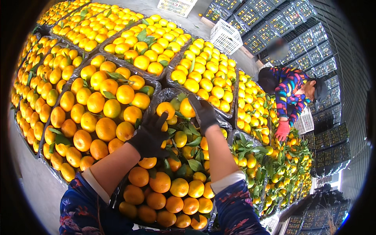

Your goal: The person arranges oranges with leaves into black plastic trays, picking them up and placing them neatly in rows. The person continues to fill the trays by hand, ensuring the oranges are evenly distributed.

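Both my hands wear dark knit gloves and work over a plastic-lined crate (210, 217) of mandarins with green leaves. My right hand (203, 113) grips a mandarin (187, 108) at the crate's far end, thumb and fingers around its right side. My left hand (150, 135) is spread along the crate's left edge. Its fingertips reach the lower side of another mandarin (165, 110), and no fruit shows in its palm. Leafy stems (191, 135) and smaller fruit lie loose between the hands. Neat rows of mandarins (174, 204) fill the near end.
A filled crate (97, 117) adjoins on the left, with more full crates (205, 70) beyond. Leafy fruit (282, 170) is heaped to the right, where a co-worker's red-gloved hand (282, 129) reaches in. White plastic baskets (226, 36) and stacked dark crates (264, 20) stand behind.
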A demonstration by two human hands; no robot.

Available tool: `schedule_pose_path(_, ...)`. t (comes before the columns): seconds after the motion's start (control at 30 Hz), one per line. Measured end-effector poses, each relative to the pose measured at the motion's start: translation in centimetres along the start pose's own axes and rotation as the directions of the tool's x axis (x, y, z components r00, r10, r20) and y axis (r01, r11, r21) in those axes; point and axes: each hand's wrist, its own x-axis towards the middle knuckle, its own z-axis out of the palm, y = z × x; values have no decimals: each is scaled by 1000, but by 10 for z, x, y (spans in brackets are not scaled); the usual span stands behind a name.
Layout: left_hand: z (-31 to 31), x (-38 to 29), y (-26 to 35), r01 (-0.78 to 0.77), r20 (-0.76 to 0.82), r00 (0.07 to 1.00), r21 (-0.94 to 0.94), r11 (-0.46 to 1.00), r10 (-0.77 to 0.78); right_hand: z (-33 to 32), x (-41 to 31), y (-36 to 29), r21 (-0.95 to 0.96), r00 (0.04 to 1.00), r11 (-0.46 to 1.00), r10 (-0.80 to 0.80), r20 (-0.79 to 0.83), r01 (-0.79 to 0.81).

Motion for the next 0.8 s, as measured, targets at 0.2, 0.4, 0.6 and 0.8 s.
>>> schedule_pose_path(0.2,1,0,-2,22,37,999,-55,998,-20,24,31,-21,28,985,987,158,-67,-156)
schedule_pose_path(0.4,3,-1,-4,-2,-7,1000,-57,998,1,26,15,-2,508,990,861,100,-100,-36)
schedule_pose_path(0.6,3,-2,-3,25,41,999,-76,997,-22,-5,20,-2,354,970,932,152,-192,-77)
schedule_pose_path(0.8,1,-2,-1,13,7,1000,-39,999,-12,44,67,27,192,992,976,117,-43,-107)
